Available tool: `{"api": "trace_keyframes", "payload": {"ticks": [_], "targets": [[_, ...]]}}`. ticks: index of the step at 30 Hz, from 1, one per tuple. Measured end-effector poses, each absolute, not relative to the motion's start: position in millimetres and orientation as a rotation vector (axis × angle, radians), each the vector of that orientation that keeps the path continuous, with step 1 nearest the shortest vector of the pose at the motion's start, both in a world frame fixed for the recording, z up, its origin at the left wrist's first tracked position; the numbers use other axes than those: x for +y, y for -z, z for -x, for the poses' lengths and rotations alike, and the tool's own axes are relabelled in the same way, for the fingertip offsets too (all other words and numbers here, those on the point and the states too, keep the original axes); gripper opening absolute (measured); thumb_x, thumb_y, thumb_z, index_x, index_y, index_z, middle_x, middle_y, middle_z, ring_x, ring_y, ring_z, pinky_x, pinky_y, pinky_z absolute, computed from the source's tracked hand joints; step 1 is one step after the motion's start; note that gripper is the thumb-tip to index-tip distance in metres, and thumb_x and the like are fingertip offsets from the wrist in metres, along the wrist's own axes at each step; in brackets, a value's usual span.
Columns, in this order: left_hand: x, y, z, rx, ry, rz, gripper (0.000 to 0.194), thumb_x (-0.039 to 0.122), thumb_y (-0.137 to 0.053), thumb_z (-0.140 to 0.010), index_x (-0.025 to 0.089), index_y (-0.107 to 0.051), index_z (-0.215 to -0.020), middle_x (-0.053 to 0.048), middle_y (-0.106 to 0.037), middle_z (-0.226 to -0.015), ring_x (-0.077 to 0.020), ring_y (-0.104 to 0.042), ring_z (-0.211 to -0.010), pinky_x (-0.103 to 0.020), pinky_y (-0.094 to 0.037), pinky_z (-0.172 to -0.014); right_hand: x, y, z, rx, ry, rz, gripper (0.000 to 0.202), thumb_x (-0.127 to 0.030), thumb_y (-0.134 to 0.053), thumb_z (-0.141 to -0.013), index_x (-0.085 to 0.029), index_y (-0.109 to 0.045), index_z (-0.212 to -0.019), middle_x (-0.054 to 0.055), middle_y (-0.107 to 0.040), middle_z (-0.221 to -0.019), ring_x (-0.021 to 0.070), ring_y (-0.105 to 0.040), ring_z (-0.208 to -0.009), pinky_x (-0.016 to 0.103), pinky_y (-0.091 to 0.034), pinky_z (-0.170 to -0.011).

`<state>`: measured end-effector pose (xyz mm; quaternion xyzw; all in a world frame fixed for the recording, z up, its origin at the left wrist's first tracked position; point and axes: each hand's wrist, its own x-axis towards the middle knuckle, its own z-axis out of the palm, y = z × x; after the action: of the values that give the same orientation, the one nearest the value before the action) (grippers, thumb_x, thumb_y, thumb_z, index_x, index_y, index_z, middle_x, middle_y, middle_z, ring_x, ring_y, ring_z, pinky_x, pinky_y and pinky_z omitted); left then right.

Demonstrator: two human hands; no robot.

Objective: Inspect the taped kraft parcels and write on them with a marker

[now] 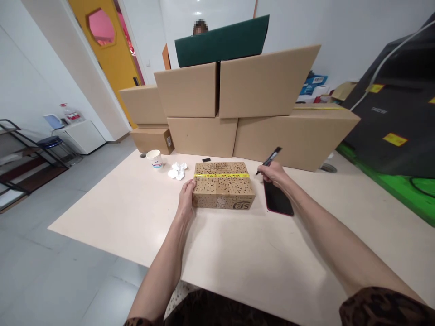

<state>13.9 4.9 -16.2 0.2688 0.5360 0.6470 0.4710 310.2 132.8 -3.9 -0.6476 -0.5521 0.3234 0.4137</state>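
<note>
A small cardboard box (222,186) covered in black specks lies on the table in front of me, with yellow tape (221,175) across its top. My left hand (186,198) holds the box's left side, fingers partly hidden behind it. Uncapped, a black marker (273,156) is pinched in my right hand (273,173), tip down and apart from the box's right side. Beneath that hand lies a dark phone (278,199) with a red edge. Beyond the box rests a small black cap (206,160).
Stacked cardboard boxes (200,136) form a wall along the table's far side, topped by a dark green box (222,43). A person's head (200,27) shows behind it. Left of the speckled box are crumpled tissue (177,170) and a paper cup (155,159).
</note>
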Motion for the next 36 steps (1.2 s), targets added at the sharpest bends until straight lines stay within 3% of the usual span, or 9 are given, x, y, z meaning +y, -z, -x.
{"api": "trace_keyframes", "payload": {"ticks": [4,7,10,15,20,24,30,36], "targets": [[4,17,-18,1.295,-1.584,-0.709,0.046,0.050,-0.084,-0.067,0.019,-0.075,-0.101,-0.008,-0.077,-0.111,-0.0292,-0.065,-0.115,-0.033,-0.047,-0.088,102,-18,-311,-1.198,-0.881,1.334,0.027,-0.042,-0.065,-0.071,-0.027,-0.042,-0.070,-0.007,-0.047,-0.053,0.0100,-0.042,-0.040,0.024,-0.029,-0.038],[4,19,-23,1.285,-1.592,-0.724,0.046,0.050,-0.082,-0.070,0.019,-0.075,-0.103,-0.009,-0.077,-0.111,-0.0294,-0.065,-0.117,-0.034,-0.047,-0.090,72,-31,-299,-1.108,-1.052,0.952,0.029,-0.045,-0.076,-0.068,-0.024,-0.062,-0.080,-0.005,-0.056,-0.057,0.0095,-0.044,-0.040,0.025,-0.029,-0.037],[3,21,-27,1.268,-1.598,-0.724,0.046,0.050,-0.082,-0.071,0.019,-0.075,-0.103,-0.009,-0.077,-0.112,-0.0296,-0.065,-0.117,-0.034,-0.048,-0.092,43,-36,-279,-1.226,-1.192,0.843,0.035,-0.051,-0.084,-0.070,-0.022,-0.068,-0.083,-0.003,-0.062,-0.061,0.0093,-0.046,-0.041,0.025,-0.030,-0.038],[2,19,-27,1.282,-1.606,-0.710,0.044,0.049,-0.083,-0.070,0.019,-0.075,-0.101,-0.009,-0.077,-0.113,-0.0306,-0.064,-0.118,-0.035,-0.049,-0.092,20,-34,-249,-1.463,-1.285,0.772,0.041,-0.055,-0.086,-0.075,-0.023,-0.061,-0.075,-0.009,-0.046,-0.051,0.0073,-0.034,-0.043,0.025,-0.025,-0.042],[2,20,-28,1.277,-1.609,-0.731,0.045,0.050,-0.082,-0.072,0.018,-0.074,-0.103,-0.010,-0.077,-0.113,-0.0309,-0.064,-0.117,-0.035,-0.049,-0.090,25,-32,-234,-1.580,-1.200,0.773,0.043,-0.059,-0.084,-0.075,-0.023,-0.062,-0.076,-0.007,-0.050,-0.057,0.0091,-0.040,-0.051,0.026,-0.030,-0.049],[1,23,-30,1.275,-1.618,-0.713,0.046,0.051,-0.082,-0.072,0.019,-0.073,-0.104,-0.009,-0.077,-0.108,-0.0312,-0.065,-0.115,-0.036,-0.050,-0.090,29,-31,-233,-1.651,-1.158,0.792,0.040,-0.057,-0.084,-0.075,-0.022,-0.064,-0.070,-0.002,-0.058,-0.061,0.0129,-0.049,-0.058,0.029,-0.039,-0.056],[1,21,-33,1.302,-1.616,-0.699,0.045,0.049,-0.081,-0.073,0.018,-0.073,-0.104,-0.009,-0.077,-0.109,-0.0314,-0.064,-0.117,-0.036,-0.050,-0.091,28,-32,-237,-1.655,-1.143,0.819,0.031,-0.047,-0.077,-0.079,-0.022,-0.061,-0.070,-0.006,-0.047,-0.056,0.0103,-0.038,-0.053,0.028,-0.030,-0.052],[0,22,-34,1.306,-1.605,-0.706,0.046,0.050,-0.081,-0.075,0.018,-0.072,-0.106,-0.010,-0.077,-0.109,-0.0322,-0.064,-0.118,-0.037,-0.051,-0.091,27,-30,-233,-1.718,-1.081,0.853,0.029,-0.043,-0.073,-0.081,-0.023,-0.056,-0.068,-0.005,-0.046,-0.058,0.0109,-0.039,-0.054,0.027,-0.030,-0.052]]}}
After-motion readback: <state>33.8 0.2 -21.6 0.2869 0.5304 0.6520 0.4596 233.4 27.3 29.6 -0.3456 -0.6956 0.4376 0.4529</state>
